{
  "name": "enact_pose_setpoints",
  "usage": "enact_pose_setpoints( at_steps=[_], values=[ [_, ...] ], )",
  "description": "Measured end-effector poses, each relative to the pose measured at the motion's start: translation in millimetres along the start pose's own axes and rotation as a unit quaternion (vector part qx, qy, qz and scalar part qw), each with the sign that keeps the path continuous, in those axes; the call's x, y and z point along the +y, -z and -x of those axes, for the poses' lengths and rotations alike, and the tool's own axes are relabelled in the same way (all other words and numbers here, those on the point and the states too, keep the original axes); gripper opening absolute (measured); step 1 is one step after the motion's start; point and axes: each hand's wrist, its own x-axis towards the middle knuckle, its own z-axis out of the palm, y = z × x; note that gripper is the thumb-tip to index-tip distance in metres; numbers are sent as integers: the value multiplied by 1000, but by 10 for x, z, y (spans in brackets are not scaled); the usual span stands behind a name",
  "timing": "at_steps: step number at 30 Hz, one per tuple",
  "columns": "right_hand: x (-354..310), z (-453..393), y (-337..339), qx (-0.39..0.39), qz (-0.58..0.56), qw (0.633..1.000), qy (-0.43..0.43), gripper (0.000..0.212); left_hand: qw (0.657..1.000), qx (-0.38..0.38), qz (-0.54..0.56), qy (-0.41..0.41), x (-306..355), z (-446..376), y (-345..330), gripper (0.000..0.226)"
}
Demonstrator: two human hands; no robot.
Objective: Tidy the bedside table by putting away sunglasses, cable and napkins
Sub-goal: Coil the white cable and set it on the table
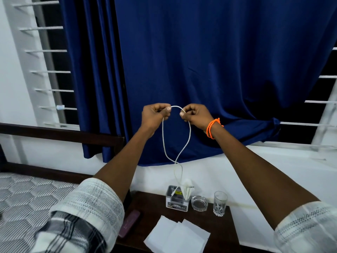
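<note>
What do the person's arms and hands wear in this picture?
Both forearms are bare, with sleeves rolled up near the elbows. The left sleeve has a white mesh-like cuff over black-and-white checked cloth. The right sleeve shows the same white mesh cuff. The right hand has an orange braided band at the wrist. The left hand wears nothing.

Hidden and cut-off parts near the small box

The label on the small box (176,208) is too small to read. The cable (182,147) end drops inside this box, out of sight. Left of the box, a sleeve (85,212) covers part of the dark case (128,225), and the picture's bottom edge cuts the worktop (224,232).
</note>
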Motion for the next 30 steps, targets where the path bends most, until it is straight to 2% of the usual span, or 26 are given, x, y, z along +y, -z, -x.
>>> enact_pose_setpoints(
  at_steps=[6,11,16,21,25,30],
  values=[
    [-127,-12,-38,40,63,994,77,7,999,-24,-23,-4,-24,9,-42,14],
    [-173,-79,7,108,31,992,56,9,999,-27,-2,21,-132,89,-11,14],
    [-10,-33,56,56,41,997,23,3,1000,-1,19,19,-108,69,26,12],
    [-33,27,3,-7,72,997,34,13,1000,-6,8,4,-6,12,-13,10],
    [-170,17,-41,5,67,996,57,10,1000,-18,-7,2,-45,54,-45,11],
    [-199,-31,-46,59,52,996,50,11,1000,1,11,28,-145,156,5,10]
  ],
)
